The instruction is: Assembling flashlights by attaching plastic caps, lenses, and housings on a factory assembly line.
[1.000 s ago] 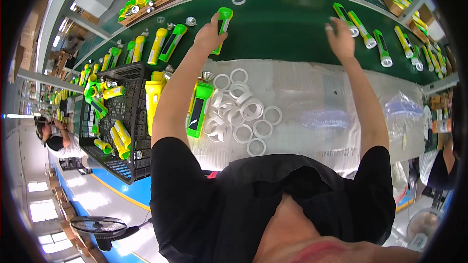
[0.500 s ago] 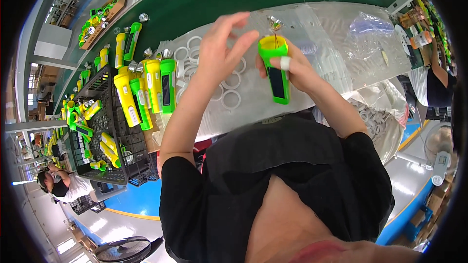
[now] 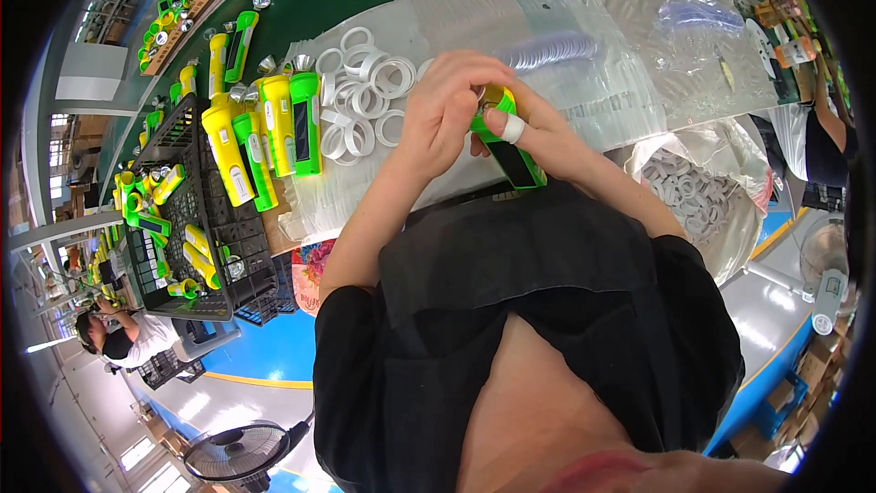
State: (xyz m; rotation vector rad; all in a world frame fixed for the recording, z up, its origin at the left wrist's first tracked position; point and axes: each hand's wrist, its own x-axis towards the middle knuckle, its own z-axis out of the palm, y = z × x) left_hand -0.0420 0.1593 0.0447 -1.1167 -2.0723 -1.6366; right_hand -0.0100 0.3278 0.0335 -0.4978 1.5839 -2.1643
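A green flashlight body (image 3: 516,162) with a dark panel on its side and a yellow inner rim tilts close in front of my chest. My right hand (image 3: 546,135) is wrapped round its upper part; a white band circles that thumb. My left hand (image 3: 443,117) is closed at the flashlight's wide end, its fingers on a silvery part that looks like the reflector, mostly hidden by them. Loose white rings (image 3: 367,96) lie on the plastic-covered table left of my hands. Beyond them runs a row of clear round lenses (image 3: 558,49).
Yellow and green flashlights (image 3: 281,125) lie at the left beside a black crate (image 3: 228,260) holding more. A sack of white rings (image 3: 686,190) hangs at the right. Crumpled clear plastic (image 3: 701,15) lies at the far right. Another person (image 3: 139,340) sits at the left, near a fan (image 3: 239,453).
My left hand has come down and right onto the flashlight's wide end. The flashlight has moved nearer my chest, and the reflector that stood beyond it on wires is now largely covered by my fingers.
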